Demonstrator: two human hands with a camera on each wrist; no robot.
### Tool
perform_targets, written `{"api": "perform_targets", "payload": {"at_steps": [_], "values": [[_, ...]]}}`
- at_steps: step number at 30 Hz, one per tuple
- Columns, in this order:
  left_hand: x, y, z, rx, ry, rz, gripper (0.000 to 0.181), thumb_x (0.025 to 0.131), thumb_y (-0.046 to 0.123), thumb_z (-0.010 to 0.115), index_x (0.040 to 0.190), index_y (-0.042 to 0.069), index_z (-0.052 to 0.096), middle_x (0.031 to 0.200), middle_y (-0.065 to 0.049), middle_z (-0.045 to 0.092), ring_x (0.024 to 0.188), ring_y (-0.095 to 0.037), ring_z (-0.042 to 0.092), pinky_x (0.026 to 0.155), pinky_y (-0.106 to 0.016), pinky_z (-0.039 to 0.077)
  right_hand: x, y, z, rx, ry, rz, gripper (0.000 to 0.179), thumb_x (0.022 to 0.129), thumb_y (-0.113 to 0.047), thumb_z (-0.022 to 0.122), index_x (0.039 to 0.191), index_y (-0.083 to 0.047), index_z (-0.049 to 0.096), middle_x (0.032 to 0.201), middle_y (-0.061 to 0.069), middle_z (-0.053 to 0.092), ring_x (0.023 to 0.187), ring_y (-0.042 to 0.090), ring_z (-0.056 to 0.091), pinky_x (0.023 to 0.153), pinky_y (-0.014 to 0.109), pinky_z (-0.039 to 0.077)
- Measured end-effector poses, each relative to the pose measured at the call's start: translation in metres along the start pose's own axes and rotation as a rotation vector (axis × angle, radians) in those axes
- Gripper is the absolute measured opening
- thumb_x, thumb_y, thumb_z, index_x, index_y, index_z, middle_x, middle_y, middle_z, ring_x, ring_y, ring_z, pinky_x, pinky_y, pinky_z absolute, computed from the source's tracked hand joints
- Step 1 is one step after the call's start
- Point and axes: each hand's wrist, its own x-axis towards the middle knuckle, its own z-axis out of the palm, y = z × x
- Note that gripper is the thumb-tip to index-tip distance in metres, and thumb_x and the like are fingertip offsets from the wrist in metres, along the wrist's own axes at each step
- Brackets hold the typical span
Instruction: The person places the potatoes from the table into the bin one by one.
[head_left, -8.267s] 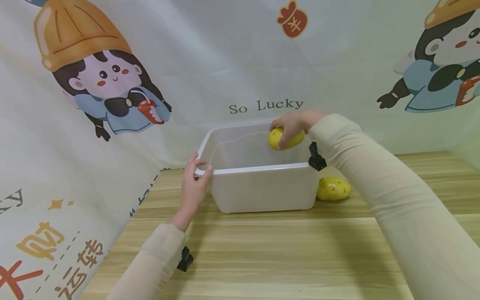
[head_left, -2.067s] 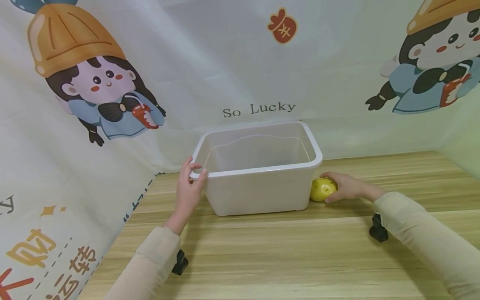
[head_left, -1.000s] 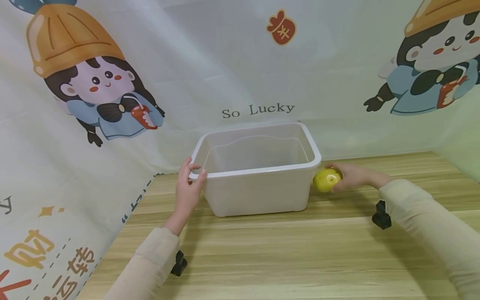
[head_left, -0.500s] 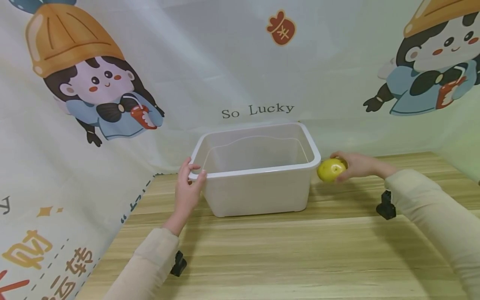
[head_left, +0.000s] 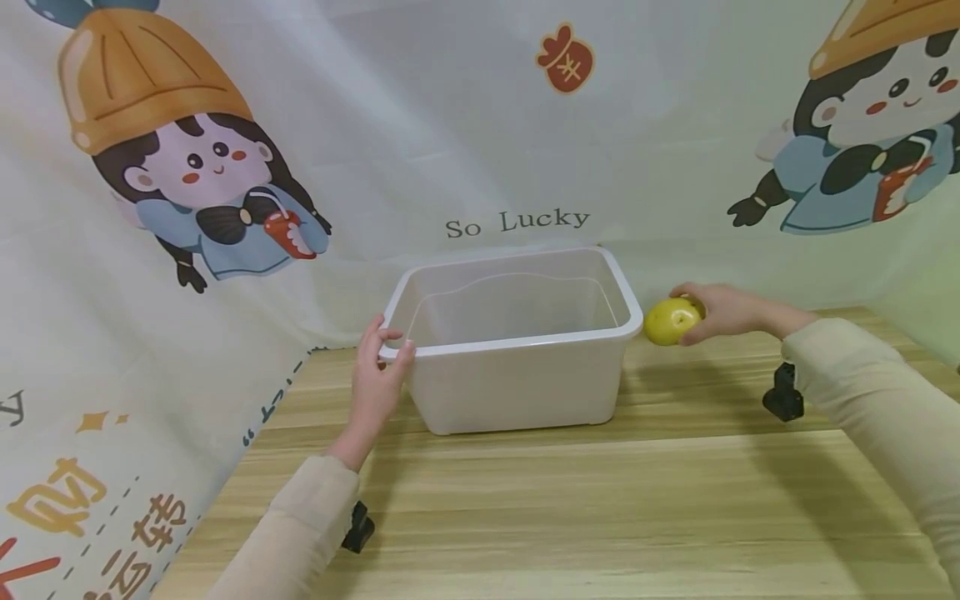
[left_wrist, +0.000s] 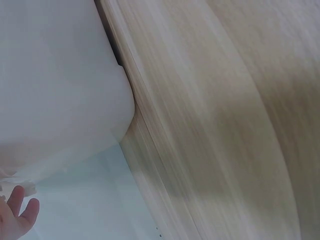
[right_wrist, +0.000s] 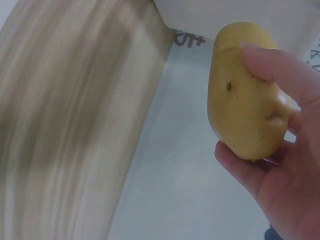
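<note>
A yellow potato (head_left: 672,322) is held up off the table just right of the white plastic bin (head_left: 517,385). My right hand (head_left: 726,312) grips it from the right; the right wrist view shows the thumb across one side of the potato (right_wrist: 247,95) and fingers round the other. At the bin's front left corner, my left hand (head_left: 377,379) pinches the rim, thumb outside and fingers curled over the edge. Only a few fingertips (left_wrist: 29,210) of it show low in the left wrist view. The front wall hides the bin's floor.
The wooden table (head_left: 570,508) spreads in front of the bin and to its right. A printed cloth (head_left: 397,125) hangs close behind the bin and down the left side. Black wrist cameras sit under both sleeves.
Earlier, my right hand held one potato over the bin while another lay beside it. Since then it has grasped the one on the table and raised it. My left hand stays on the rim.
</note>
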Motion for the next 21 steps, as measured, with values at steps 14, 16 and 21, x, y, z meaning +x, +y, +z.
{"api": "perform_targets", "payload": {"at_steps": [14,16,21], "values": [[0.0,-0.001,0.0,-0.001,0.004,0.001,0.034,0.088,0.029,0.054,0.108,0.002,0.052,0.147,-0.01,0.029,0.131,-0.027,0.03,0.083,-0.035,0.034,0.003,-0.011,-0.031,-0.03,0.023,0.022,0.073,0.072,-0.022,0.072,0.128,0.008,0.036,0.114,0.026,0.053,0.095,0.033,0.052,0.08,0.05,0.04],[0.0,-0.001,0.0,0.001,0.005,0.004,0.034,0.088,0.028,0.054,0.109,0.002,0.052,0.148,-0.011,0.029,0.131,-0.028,0.03,0.082,-0.035,0.034,0.004,-0.012,-0.036,-0.034,0.022,0.024,0.074,0.072,-0.022,0.072,0.128,0.008,0.036,0.114,0.026,0.053,0.095,0.033,0.051,0.08,0.05,0.04],[0.0,-0.002,0.0,0.014,0.0,-0.001,0.034,0.088,0.028,0.055,0.109,0.002,0.052,0.148,-0.009,0.029,0.131,-0.027,0.03,0.083,-0.036,0.034,0.007,-0.015,-0.045,-0.047,0.018,0.021,0.074,0.074,-0.022,0.071,0.129,0.008,0.034,0.115,0.026,0.051,0.095,0.033,0.05,0.08,0.049,0.039]]}}
